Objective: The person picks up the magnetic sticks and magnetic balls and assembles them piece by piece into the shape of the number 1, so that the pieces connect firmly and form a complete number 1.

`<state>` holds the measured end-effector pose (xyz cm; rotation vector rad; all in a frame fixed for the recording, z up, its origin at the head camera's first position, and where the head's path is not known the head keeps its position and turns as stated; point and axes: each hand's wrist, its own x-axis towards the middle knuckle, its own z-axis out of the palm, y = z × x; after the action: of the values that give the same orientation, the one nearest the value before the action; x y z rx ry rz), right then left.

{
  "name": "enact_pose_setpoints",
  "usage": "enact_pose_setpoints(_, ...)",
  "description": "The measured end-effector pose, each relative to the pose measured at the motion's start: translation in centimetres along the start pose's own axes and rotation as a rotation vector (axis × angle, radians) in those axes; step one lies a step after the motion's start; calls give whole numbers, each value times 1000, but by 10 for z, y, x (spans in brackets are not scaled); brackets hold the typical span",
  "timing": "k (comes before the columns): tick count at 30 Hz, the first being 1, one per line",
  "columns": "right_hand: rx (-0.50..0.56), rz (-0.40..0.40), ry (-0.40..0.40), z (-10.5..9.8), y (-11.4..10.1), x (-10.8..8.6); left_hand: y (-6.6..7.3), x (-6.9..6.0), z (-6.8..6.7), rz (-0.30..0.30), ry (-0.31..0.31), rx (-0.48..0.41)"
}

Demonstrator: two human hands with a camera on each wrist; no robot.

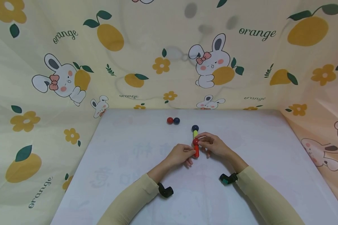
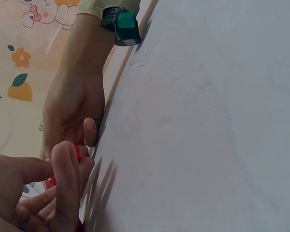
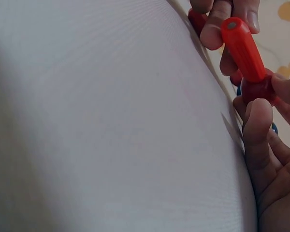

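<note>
Right hand [image 1: 215,145] pinches the red ball [image 1: 195,142], red rod [image 1: 197,151] pointing bodyward from that grip, left hand [image 1: 181,154] nearer it, can't tell its hold.

Head cam faces forward-down at table [image 1: 115,156], farther off; left wrist cam [image 1: 165,191] and right wrist cam [image 1: 228,179] look across it close-up, sharing left hand [image 1: 181,154] and right hand [image 1: 215,146] toward 9 and 3 o'clock respectively.
</note>
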<state>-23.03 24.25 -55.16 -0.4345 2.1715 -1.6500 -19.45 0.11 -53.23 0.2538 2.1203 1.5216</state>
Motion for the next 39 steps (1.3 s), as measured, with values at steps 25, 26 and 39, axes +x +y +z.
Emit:
enact_pose_setpoints(25, 18, 8, 0, -1, 6, 3, -10, -5, -25, 105, -4, 60)
enact_pose_setpoints(26, 18, 8, 0, -1, 6, 3, -10, -5, -27, 115, -7, 74)
enact_pose_setpoints(39, -20, 21, 19, 1, 7, 3, 0, 1, -62, 136, 120, 281)
